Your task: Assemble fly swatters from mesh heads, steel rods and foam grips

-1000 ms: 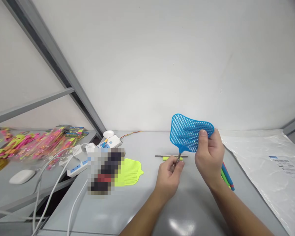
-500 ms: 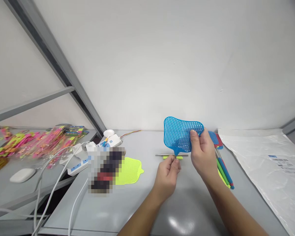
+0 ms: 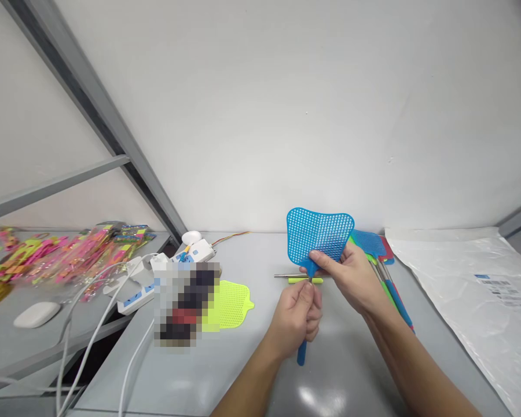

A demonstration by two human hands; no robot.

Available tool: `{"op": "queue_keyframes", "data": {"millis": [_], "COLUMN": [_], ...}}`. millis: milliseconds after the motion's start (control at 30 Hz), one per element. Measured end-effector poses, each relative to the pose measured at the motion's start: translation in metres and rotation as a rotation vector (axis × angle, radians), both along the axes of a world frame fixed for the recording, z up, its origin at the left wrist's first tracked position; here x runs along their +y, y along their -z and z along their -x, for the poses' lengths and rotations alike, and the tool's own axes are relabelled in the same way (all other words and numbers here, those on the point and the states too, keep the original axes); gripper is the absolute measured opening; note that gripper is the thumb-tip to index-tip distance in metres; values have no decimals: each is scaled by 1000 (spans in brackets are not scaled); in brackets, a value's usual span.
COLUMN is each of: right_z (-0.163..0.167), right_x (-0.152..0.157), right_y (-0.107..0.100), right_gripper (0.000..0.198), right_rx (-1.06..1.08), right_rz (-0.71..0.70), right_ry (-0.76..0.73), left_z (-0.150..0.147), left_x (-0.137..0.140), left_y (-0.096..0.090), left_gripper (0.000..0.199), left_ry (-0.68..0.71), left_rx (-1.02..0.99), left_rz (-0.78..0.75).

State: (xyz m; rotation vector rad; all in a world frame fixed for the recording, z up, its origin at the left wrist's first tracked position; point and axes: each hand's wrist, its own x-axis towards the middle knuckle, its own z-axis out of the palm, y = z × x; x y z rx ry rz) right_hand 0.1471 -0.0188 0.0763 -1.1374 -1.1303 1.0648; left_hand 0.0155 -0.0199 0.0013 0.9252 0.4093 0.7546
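Head: fingers (image 3: 323, 259) hold blue swatter (image 3: 316, 231), clear of packaging (image 3: 455, 313).

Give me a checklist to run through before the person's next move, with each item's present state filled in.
1. Left hand closed just below the blue perforated plastic swatter head: ok.
2. Right hand steadying that head: ok, thumb in front at its base.
3. Blue rod-shaped handle in line below the left fist: ok, lower end showing.
4. Joint under the blue head fully seated: cannot tell, fingers cover most of it.
5. Yellow-green perforated plastic swatter head wholly visible: not ok, pixelation covers its left end.
6. Slim silver metal rod lying on the smooth grey table, out of both hands' grip: ok.
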Motion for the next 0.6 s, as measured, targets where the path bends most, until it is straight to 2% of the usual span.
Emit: {"op": "queue_keyframes", "data": {"millis": [167, 367, 600], "right_z": [7, 12, 9], "right_x": [-1, -1, 0], "right_y": [3, 4, 8], "right_gripper": [28, 30, 32], "right_rx": [31, 44, 78], "right_rz": [-5, 6, 33], "right_ry": [50, 73, 51], "left_z": [1, 3, 1], "left_x": [-2, -1, -2], "left_y": [-5, -10, -5], "left_gripper": [38, 37, 38], "left_ry": [51, 37, 40], "left_rx": [-75, -91, -93], "left_rz": [80, 108, 141]}}
